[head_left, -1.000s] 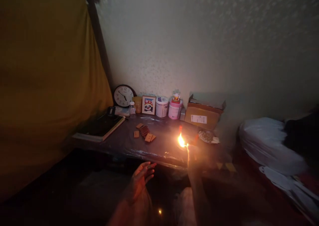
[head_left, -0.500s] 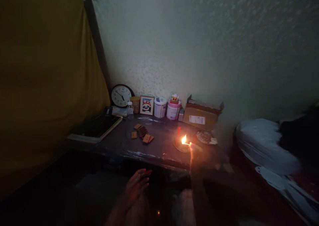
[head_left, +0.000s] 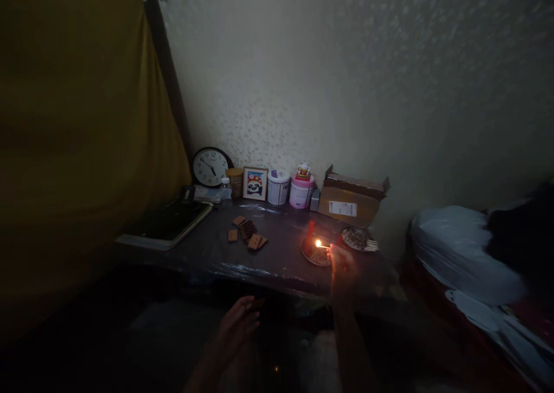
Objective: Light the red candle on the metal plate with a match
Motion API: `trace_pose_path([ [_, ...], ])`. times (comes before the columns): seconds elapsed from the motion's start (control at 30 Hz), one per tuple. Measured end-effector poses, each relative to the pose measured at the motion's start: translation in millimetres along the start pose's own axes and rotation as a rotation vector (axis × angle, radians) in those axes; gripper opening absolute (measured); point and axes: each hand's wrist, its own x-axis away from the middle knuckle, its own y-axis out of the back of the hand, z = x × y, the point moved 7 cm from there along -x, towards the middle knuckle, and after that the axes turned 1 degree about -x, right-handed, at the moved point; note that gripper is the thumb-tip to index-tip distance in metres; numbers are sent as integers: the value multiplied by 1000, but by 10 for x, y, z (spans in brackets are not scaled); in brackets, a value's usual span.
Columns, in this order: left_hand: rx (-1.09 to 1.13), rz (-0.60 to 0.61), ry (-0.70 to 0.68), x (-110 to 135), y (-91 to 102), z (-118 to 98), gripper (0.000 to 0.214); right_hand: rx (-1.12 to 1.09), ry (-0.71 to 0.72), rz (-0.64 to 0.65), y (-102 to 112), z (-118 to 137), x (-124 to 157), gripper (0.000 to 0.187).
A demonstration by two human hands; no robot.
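My right hand (head_left: 341,261) pinches a burning match (head_left: 324,246) by its end, the flame pointing left. The match is over a small plate (head_left: 308,257), close to an upright red candle (head_left: 310,231). Whether the candle is lit cannot be made out. My left hand (head_left: 236,321) is low in front of the table edge, with its fingers closed on a small flat reddish-brown box (head_left: 258,303); dim light hides its details. Right of the flame lies a dark patterned dish (head_left: 355,238) with several pale sticks (head_left: 371,245) at its edge.
Several brown rectangular pieces (head_left: 254,241) lie on the plastic-covered table (head_left: 281,260). Behind them stand a clock (head_left: 210,167), a panda picture (head_left: 255,183), two tubs (head_left: 278,187) and a cardboard box (head_left: 352,199). A notebook (head_left: 173,225) lies left; white bags (head_left: 454,249) are at right.
The match flame has shrunk and the glow around my right hand has dimmed, so the plate and candle show more clearly. Both hands have stayed nearly in place.
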Motion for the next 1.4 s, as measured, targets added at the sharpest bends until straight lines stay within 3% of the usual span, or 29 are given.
trace_pose_path([
  [0.23,29,36,-10,18,-17,-10,22,-98,-165,-93,-4,-123,-106,25],
  [0.5,9,36,-12,32,-48,-33,21,-124,-215,-57,-53,-157,-196,26],
  [0.87,10,-7,9,6,52,37,24,-137,-205,12,-145,-211,-347,25],
  [1.13,18,-11,7,2,52,32,27,-158,-188,5,-217,-208,-464,26],
  [1.4,25,6,7,-67,148,94,32,-162,-189,-42,-302,-367,-596,27],
])
